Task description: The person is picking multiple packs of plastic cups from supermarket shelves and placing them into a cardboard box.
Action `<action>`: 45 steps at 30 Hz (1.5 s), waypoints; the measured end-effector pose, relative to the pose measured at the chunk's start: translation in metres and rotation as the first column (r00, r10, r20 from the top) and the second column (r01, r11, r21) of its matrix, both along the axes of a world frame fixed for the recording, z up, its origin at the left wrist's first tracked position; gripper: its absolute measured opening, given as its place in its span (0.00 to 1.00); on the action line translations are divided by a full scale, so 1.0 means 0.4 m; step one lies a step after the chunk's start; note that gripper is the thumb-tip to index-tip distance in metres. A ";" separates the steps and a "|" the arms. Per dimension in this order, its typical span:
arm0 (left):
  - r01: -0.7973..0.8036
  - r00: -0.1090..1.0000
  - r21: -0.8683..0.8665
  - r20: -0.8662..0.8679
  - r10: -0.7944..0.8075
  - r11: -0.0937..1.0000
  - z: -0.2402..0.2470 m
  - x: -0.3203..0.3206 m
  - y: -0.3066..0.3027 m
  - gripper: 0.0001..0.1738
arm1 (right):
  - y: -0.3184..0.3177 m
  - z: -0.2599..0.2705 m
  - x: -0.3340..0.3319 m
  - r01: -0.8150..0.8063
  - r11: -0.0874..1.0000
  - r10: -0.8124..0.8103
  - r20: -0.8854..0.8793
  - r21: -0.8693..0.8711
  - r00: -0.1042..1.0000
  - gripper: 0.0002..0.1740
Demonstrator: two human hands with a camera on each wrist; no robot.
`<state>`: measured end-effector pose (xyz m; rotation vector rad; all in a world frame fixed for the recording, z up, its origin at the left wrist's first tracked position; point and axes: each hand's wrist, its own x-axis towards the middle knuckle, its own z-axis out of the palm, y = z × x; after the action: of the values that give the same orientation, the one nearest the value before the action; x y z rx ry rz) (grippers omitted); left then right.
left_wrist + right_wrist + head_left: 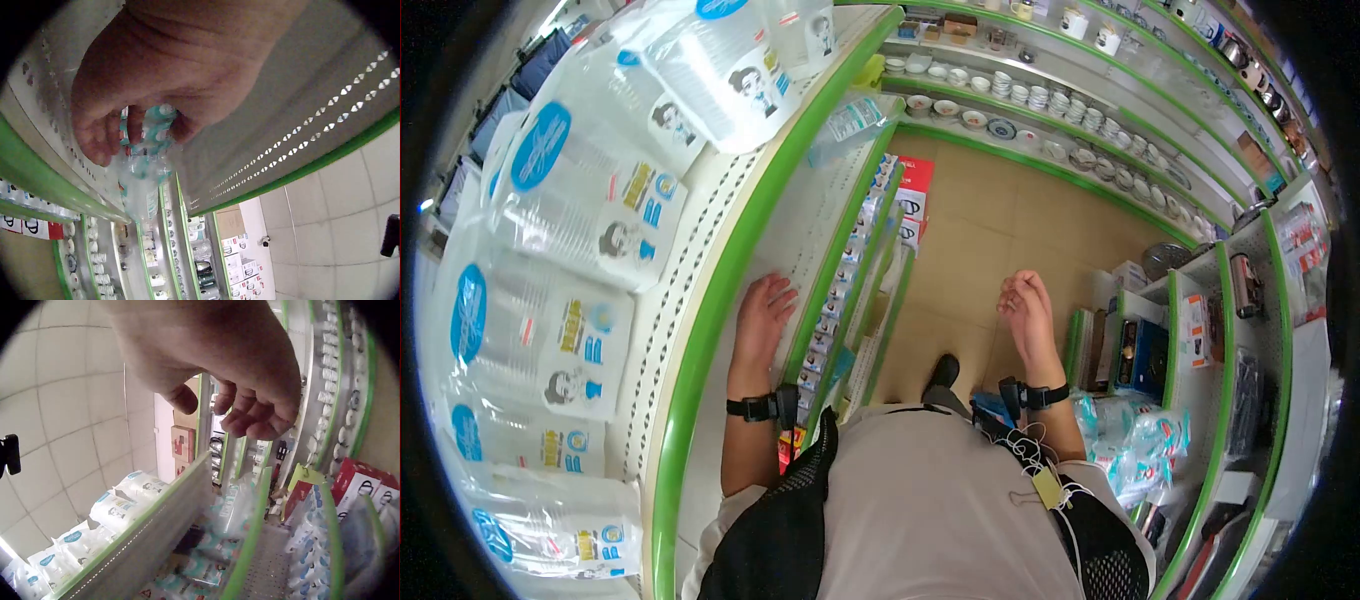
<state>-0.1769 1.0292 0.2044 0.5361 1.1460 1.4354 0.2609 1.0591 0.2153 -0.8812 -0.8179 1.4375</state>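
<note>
Held out over the shelving on the left is my left hand (pixel 765 320), its fingers loosely bent and nothing in its grasp. In the left wrist view, clear packs with teal print (pixel 147 159) show behind the gap between its thumb and fingers. My right hand (pixel 1028 305) is raised over the aisle floor, fingers loosely curled and holding nothing. The right wrist view has its thumb and fingertips apart, above teal-printed packs (pixel 209 565) on a shelf. Closest to the left hand is a green-edged shelf (pixel 815 270).
Bagged plastic cups (pixel 580 210) line the upper left shelf. One clear pack (pixel 850 125) lies on the shelf below. Red and white boxes (pixel 913 190) stand at the shelf's end. Stacked bowls (pixel 1040 98) fill the back shelves; teal-and-white packs (pixel 1135 440) sit at right.
</note>
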 end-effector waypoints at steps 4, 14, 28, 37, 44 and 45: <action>-0.020 1.000 0.011 0.013 0.020 1.000 0.003 0.014 0.096 0.22 | 0.158 -0.039 0.030 -0.048 0.998 0.049 -0.026 0.029 0.998 0.04; -0.178 0.982 -0.027 -0.059 0.177 0.984 0.034 0.093 0.416 0.31 | 0.512 -0.045 0.166 -0.087 0.996 0.087 -0.012 0.010 0.996 0.05; -0.251 0.958 -0.071 -0.159 0.237 0.965 -0.033 -0.007 0.667 0.42 | 0.843 -0.127 0.142 -0.205 0.974 0.216 0.132 -0.095 0.967 0.10; -0.001 0.957 0.362 -0.270 0.106 0.932 -0.126 -0.080 0.668 0.32 | 1.070 -0.017 -0.170 -0.634 0.772 0.585 0.440 -0.044 0.682 0.25; -0.273 0.951 0.294 0.227 0.211 0.916 -0.090 0.017 0.625 0.28 | 1.165 -0.043 -0.342 -0.799 0.582 0.744 0.497 -0.154 0.446 0.27; -0.334 0.933 0.272 0.235 0.274 0.903 -0.081 0.046 0.619 0.28 | 1.177 -0.044 -0.349 -0.794 0.582 0.759 0.469 -0.178 0.451 0.26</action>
<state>-0.1586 1.2769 0.1721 0.4318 0.8813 1.9159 0.1212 1.5299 0.1977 -0.8693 -1.8600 1.9801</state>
